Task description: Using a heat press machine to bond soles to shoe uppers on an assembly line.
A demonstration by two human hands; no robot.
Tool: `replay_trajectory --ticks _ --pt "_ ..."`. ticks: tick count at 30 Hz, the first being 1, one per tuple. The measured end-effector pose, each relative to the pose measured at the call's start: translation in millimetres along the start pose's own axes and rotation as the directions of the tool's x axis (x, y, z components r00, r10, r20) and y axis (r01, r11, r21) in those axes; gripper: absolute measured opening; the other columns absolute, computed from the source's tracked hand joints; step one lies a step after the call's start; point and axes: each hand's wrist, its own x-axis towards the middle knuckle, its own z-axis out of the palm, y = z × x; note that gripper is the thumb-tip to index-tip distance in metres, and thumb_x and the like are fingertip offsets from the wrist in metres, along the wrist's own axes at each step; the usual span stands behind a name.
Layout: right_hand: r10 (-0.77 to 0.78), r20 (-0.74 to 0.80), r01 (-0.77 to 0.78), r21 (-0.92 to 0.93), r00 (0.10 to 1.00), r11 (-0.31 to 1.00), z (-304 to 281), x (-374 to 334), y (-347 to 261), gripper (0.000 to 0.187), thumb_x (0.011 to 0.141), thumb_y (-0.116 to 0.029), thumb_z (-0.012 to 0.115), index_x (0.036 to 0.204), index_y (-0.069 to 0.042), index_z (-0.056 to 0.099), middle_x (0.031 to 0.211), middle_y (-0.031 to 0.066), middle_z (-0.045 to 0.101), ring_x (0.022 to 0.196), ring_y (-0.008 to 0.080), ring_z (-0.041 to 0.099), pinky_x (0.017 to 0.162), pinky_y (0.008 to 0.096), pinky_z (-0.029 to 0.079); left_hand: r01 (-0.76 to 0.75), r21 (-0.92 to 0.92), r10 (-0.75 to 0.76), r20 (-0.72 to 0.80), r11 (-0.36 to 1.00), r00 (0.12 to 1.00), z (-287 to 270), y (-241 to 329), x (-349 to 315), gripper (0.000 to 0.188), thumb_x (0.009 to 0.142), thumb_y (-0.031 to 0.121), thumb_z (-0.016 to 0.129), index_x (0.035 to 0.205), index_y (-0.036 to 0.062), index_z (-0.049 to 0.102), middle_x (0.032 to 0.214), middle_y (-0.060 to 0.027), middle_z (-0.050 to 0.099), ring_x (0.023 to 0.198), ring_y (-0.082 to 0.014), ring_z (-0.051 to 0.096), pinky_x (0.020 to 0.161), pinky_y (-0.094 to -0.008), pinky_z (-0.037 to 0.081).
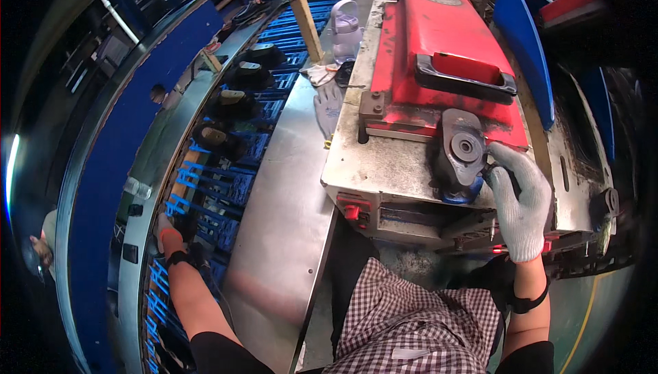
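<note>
My right hand [524,192], in a white knit glove, has its fingers and thumb curled against the right side of a dark grey, rounded piece like a shoe last [466,146]. A round socket sits in the top of that piece, and blue shows at its lower end. It stands at the front of a red-topped machine [452,31]. My left hand [164,229] reaches out to the left, over the edge of a conveyor with blue slats [219,196]. Its fingers are small and mostly hidden, so their hold cannot be made out.
Several dark shoes [229,105] stand in a row along the conveyor. A bare metal shelf [274,203] lies between conveyor and machine. Beyond it are a grey glove [329,108] and a clear bottle [346,35]. A red switch [352,212] juts from the machine's front.
</note>
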Motion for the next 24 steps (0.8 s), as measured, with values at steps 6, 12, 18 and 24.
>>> replay_trajectory --ticks 6,12,18,24 --pt "-0.018 -0.015 0.019 0.010 1.000 1.000 -7 2 3 0.027 0.090 -0.002 0.069 0.117 0.000 0.074 0.102 0.0181 0.075 0.095 0.0319 0.074 0.087 0.0373 0.056 -0.325 -0.088 0.330 0.062 0.942 0.942 -14 11 40 0.093 0.085 0.071 0.063 0.153 0.0089 0.053 0.155 -0.0162 0.052 0.137 -0.0443 0.048 0.108 -0.0656 0.039" --pt "0.012 -0.001 -0.012 -0.014 1.000 1.000 -6 1 1 0.026 0.091 -0.004 0.069 0.116 -0.001 0.074 0.101 0.0180 0.074 0.094 0.0334 0.074 0.086 0.0377 0.056 -0.122 -0.177 0.091 -0.175 0.977 0.980 11 16 25 0.139 0.074 0.063 0.080 0.163 -0.0010 -0.005 0.167 -0.0274 0.028 0.146 -0.0441 0.040 0.114 -0.0593 0.038" --pt "-0.008 0.000 0.008 0.013 1.000 1.000 -7 3 2 0.025 0.090 -0.003 0.069 0.115 -0.001 0.074 0.100 0.0179 0.074 0.093 0.0334 0.074 0.085 0.0377 0.056 -0.202 -0.285 0.101 -0.333 0.937 0.938 5 13 30 0.132 0.071 0.060 0.084 0.158 0.0021 0.005 0.162 -0.0267 0.033 0.144 -0.0463 0.039 0.110 -0.0767 0.028" --pt "-0.064 -0.010 0.064 -0.013 0.998 0.998 -8 4 -1 0.025 0.089 -0.003 0.070 0.113 -0.002 0.075 0.100 0.0179 0.074 0.092 0.0335 0.073 0.083 0.0387 0.056 -0.203 -0.461 0.151 -0.147 0.864 0.978 0 -11 -30 0.075 0.075 0.034 0.078 0.132 0.0051 0.041 0.129 -0.0227 0.061 0.105 -0.0389 0.068 0.088 -0.0547 0.058"
